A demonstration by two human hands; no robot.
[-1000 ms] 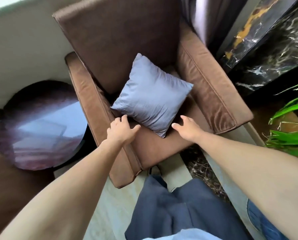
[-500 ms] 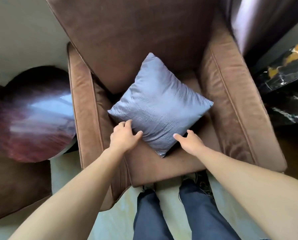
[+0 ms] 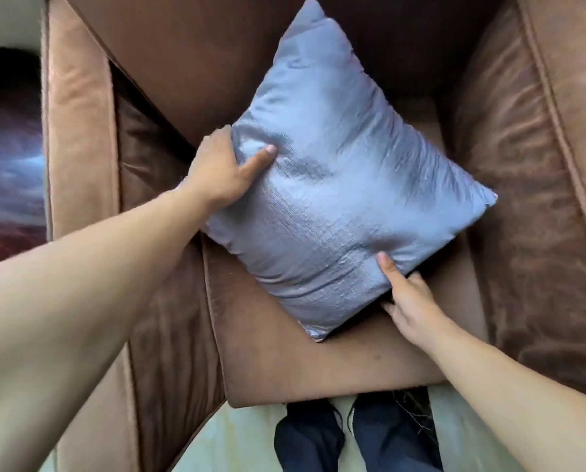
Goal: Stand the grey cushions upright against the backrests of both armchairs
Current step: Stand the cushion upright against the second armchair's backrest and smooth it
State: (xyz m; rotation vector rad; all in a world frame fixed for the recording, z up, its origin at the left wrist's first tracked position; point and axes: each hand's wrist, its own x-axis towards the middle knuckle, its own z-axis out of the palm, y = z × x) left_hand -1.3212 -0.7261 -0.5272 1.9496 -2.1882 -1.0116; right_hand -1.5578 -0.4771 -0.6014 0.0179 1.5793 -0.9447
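Note:
A shiny grey cushion (image 3: 339, 185) lies corner-down like a diamond on the seat of a brown armchair (image 3: 305, 366), its top corner leaning on the backrest (image 3: 216, 52). My left hand (image 3: 225, 172) grips the cushion's left corner, thumb on the front face and fingers behind. My right hand (image 3: 409, 294) holds the lower right edge, thumb on top and fingers tucked underneath. Only this one armchair and one cushion are in view.
Padded armrests stand on both sides, the left armrest (image 3: 77, 131) and the right armrest (image 3: 536, 172). A round dark glossy side table (image 3: 9, 158) sits left of the chair. My legs and feet (image 3: 353, 437) are on pale floor at the seat's front edge.
I have leaned closer over the chair. Both hands went from resting near the cushion's lower corner to gripping it, the left on the left corner, the right under the lower right edge.

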